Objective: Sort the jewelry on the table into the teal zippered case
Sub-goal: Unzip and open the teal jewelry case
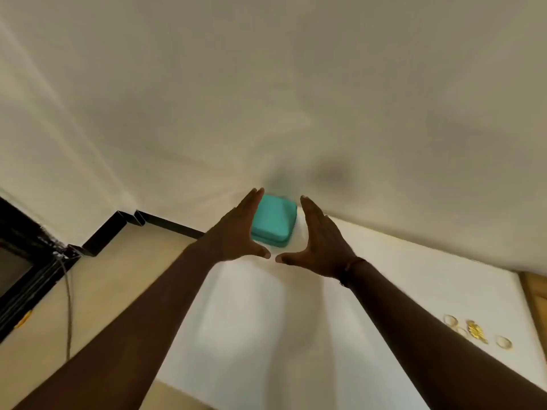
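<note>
I reach both arms out toward the teal zippered case (273, 220), which sits shut at the far edge of the white table (399, 261), close against the wall. My left hand (241, 229) and right hand (321, 235) are spread flat, fingers straight, one on each side of the case, thumbs nearly meeting in front of it; neither grasps anything, and I cannot tell whether the left palm touches the case's side.

The risks as I judge them: the case is at full reach, so a flat-handed squeeze may slip and shove it against the wall instead of lifting it. The view is blurred, which makes contact hard to judge. The jewelry (475, 329), a gold piece and several pale rings (503, 342), lies well apart near the table's right edge; dragging the case back carelessly, or sweeping my right forearm, could knock a ring to the floor.

The tabletop is smooth and white. The wall is plain cream. A dark frame (35, 261) and a thin cable (68, 306) stand at the left.
</note>
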